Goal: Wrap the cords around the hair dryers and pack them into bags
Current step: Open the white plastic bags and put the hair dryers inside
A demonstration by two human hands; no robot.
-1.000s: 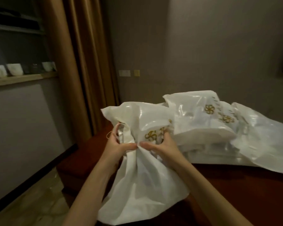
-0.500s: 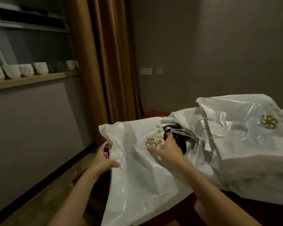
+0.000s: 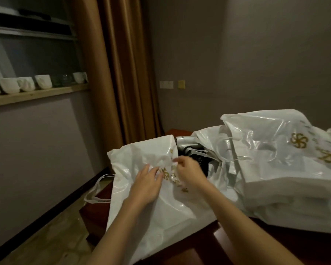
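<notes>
A white plastic bag (image 3: 161,213) with a gold flower print lies over the corner of the dark red table (image 3: 256,245). My left hand (image 3: 147,185) rests on the bag's front with fingers nearly straight, beside the print. My right hand (image 3: 189,174) pinches the bag's film near its upper edge. Just behind that edge a silver and black hair dryer (image 3: 187,148) shows between the bags, its cord partly hidden. The bag's white drawstring loops (image 3: 97,190) hang off the table's left side.
Several more white printed bags (image 3: 275,165) are piled on the table at the right. A brown curtain (image 3: 113,73) hangs behind. On the left, a wall shelf (image 3: 36,94) carries white cups. The wooden floor (image 3: 46,236) lies below left.
My left hand has left the drawstring side of the bag and moved right onto its front. My right hand has shifted up to pinch the film near the edge.
</notes>
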